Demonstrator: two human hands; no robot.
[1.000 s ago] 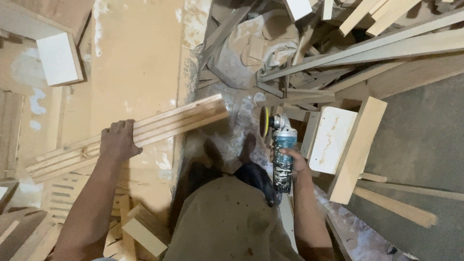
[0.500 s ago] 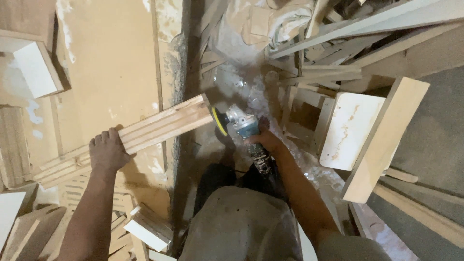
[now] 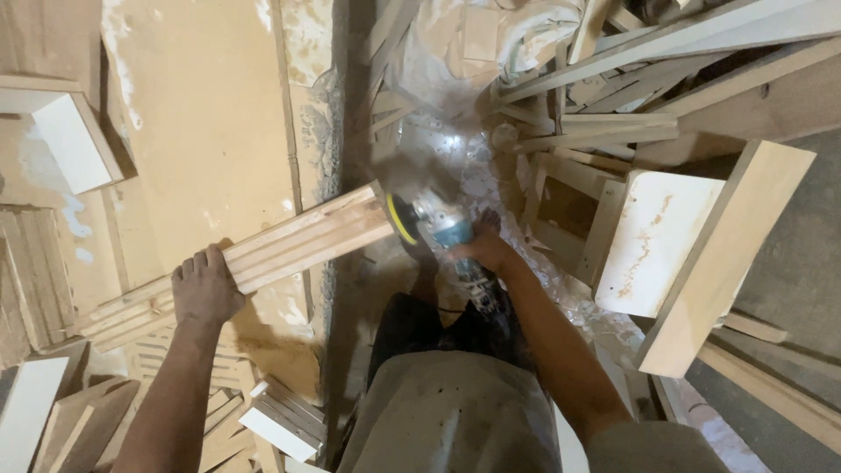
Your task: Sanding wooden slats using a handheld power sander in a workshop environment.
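My left hand [image 3: 207, 287] presses down on a bundle of long wooden strips [image 3: 298, 238] that lies slanted across a tan workbench [image 3: 210, 114]. The bundle's right end sticks out past the bench edge. My right hand [image 3: 484, 250] grips a blue angle grinder [image 3: 447, 235] with a yellow sanding disc [image 3: 401, 218]. The disc is against the bundle's end face, and a haze of dust hangs above it.
A heap of wood offcuts and slats [image 3: 613, 105] fills the floor at upper right. A white-faced board [image 3: 650, 241] and a pale plank [image 3: 727, 254] lean at the right. White blocks [image 3: 74, 140] sit on the bench; small scraps [image 3: 280, 425] lie below it.
My right hand swung the grinder from beside my leg up and left until its disc met the end of the strips. Dust now rises there. The left hand stayed on the bundle.
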